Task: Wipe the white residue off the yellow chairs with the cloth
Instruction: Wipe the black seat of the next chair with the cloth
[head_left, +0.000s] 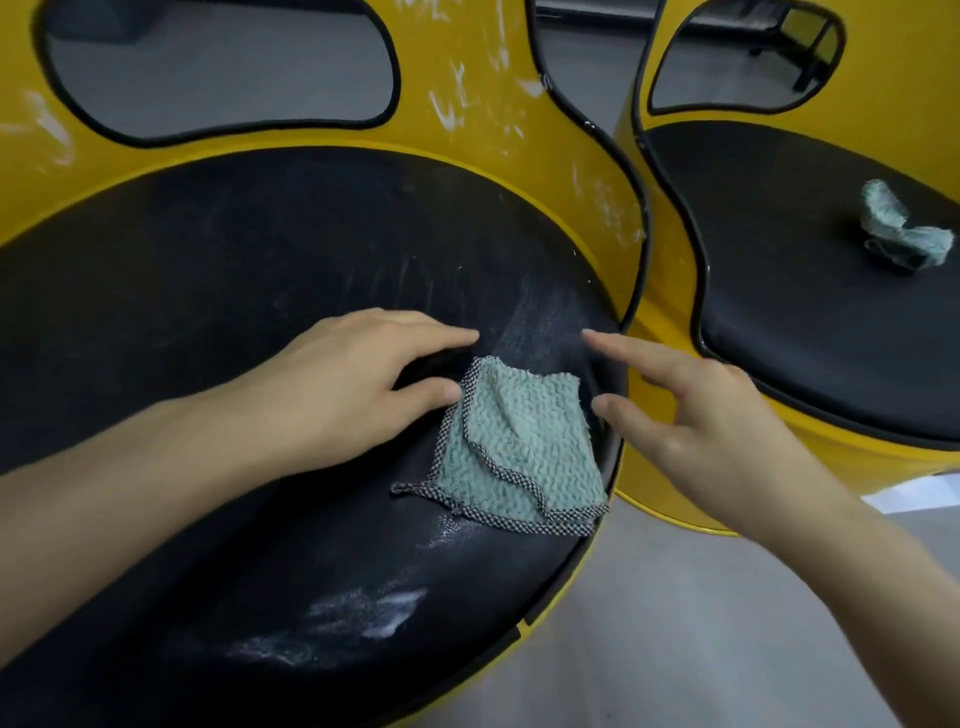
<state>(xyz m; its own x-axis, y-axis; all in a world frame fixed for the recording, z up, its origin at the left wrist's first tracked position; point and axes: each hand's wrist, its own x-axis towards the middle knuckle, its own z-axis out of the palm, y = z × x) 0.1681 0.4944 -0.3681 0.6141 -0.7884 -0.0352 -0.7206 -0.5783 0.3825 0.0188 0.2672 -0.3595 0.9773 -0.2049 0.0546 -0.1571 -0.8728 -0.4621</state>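
Your cloth, folded green terry with a checked border, lies flat on the black seat of the near yellow chair, close to its right rim. Your left hand has its fingers straight, thumb tip touching the cloth's left edge, gripping nothing. Your right hand hovers just right of the cloth, fingers spread and empty; whether they touch the seat is unclear. Streaks of white residue mark the seat front and the yellow backrest. A second chair, cut off at right, carries a crumpled cloth.
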